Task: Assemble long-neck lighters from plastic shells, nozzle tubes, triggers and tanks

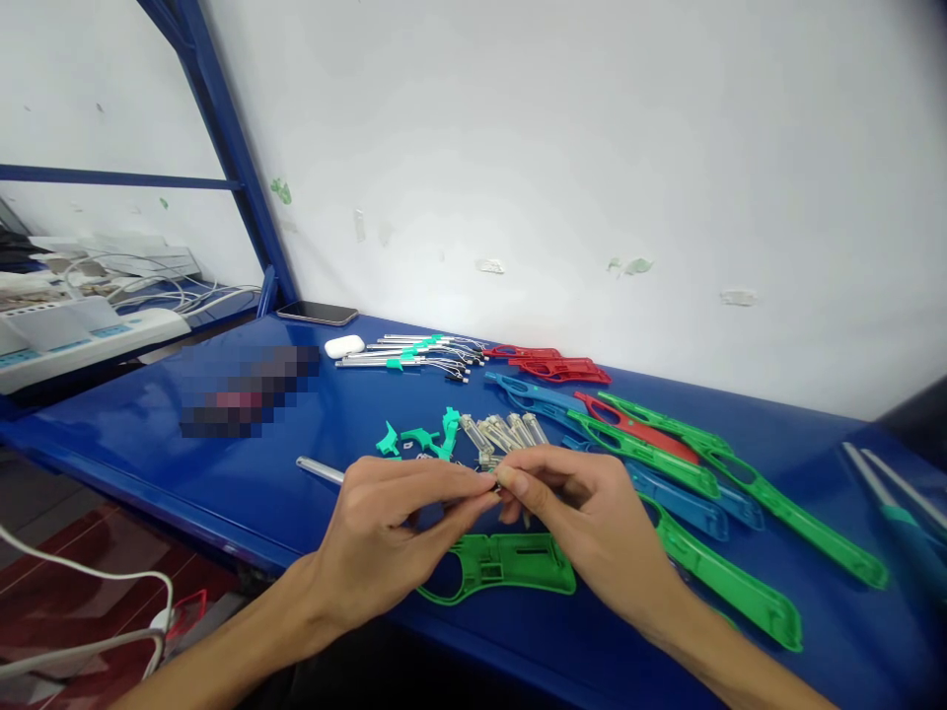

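Note:
My left hand (403, 523) and my right hand (584, 503) meet over the table, thumb and finger of each closed in a pinch. Whatever small part sits between the fingertips is mostly hidden; only a dark bit shows. Just below lies a green plastic lighter casing half (510, 567), its moulded inside facing up. Behind the fingers are several clear lighter fuel tanks (510, 431) in a pile, and teal trigger pieces (421, 439) sit to their left. A metal tube (318, 470) runs partly behind my left hand.
Green casing halves (799, 523), blue ones (681, 498) and red ones (562, 367) spread over the right and back of the blue table (222, 483). Several metal rods with wires (414, 353), a white case (344, 346) and a phone (318, 313) lie near the wall.

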`<control>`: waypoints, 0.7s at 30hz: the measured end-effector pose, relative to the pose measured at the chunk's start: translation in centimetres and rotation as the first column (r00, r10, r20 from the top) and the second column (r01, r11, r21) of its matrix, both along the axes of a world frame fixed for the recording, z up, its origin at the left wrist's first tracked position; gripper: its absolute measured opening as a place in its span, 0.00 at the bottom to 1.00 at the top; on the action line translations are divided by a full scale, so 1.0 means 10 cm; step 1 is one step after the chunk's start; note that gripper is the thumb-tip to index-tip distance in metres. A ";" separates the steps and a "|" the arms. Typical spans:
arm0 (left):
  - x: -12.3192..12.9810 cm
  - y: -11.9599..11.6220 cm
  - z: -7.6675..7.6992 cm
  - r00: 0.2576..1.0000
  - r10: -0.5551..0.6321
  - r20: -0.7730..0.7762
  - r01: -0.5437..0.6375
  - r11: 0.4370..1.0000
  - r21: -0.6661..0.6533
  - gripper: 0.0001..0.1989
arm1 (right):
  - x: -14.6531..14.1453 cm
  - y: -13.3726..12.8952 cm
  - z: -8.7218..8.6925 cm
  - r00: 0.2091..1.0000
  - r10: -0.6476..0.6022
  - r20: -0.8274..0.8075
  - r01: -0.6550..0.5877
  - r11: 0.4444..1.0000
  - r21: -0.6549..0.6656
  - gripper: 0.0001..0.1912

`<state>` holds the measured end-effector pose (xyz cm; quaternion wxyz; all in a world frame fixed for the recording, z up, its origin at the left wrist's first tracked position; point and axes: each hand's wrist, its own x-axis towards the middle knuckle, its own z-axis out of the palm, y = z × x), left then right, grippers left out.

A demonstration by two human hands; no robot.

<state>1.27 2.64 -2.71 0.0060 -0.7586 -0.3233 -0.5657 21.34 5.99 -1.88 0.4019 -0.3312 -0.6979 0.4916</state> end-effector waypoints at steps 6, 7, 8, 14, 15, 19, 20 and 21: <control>0.00 0.00 0.00 1.000 -0.011 -0.003 0.011 1.000 0.013 0.07 | 0.00 0.02 0.01 0.999 0.036 -0.034 -0.038 0.998 -0.054 0.13; 0.00 0.00 -0.01 1.000 -0.011 -0.004 0.011 1.000 0.013 0.07 | 0.00 0.03 0.01 0.998 0.042 -0.038 -0.044 0.997 -0.061 0.13; 0.00 0.00 -0.01 1.000 -0.011 -0.007 0.011 1.000 0.012 0.07 | 0.00 0.03 0.01 0.998 0.046 -0.040 -0.048 0.997 -0.067 0.13; -0.01 -0.01 -0.01 1.000 -0.019 -0.025 0.019 1.000 0.013 0.09 | 0.01 0.03 0.03 0.998 0.044 -0.033 -0.046 0.996 -0.072 0.16; -0.01 0.00 -0.01 0.999 -0.024 -0.026 0.024 1.000 0.020 0.09 | 0.00 0.03 0.04 0.999 0.040 -0.031 -0.042 0.997 -0.070 0.16; -0.02 0.00 -0.02 0.999 -0.030 -0.032 0.032 0.999 0.041 0.09 | -0.01 0.02 0.05 0.999 0.026 -0.025 -0.028 0.998 -0.062 0.16; -0.03 0.00 -0.02 0.999 -0.029 -0.034 0.030 0.999 0.045 0.09 | -0.01 0.02 0.05 0.999 0.023 -0.026 -0.024 0.998 -0.060 0.15; -0.03 0.00 -0.02 0.999 -0.027 -0.036 0.029 0.998 0.048 0.09 | -0.01 0.02 0.05 0.999 0.019 -0.028 -0.020 0.998 -0.058 0.15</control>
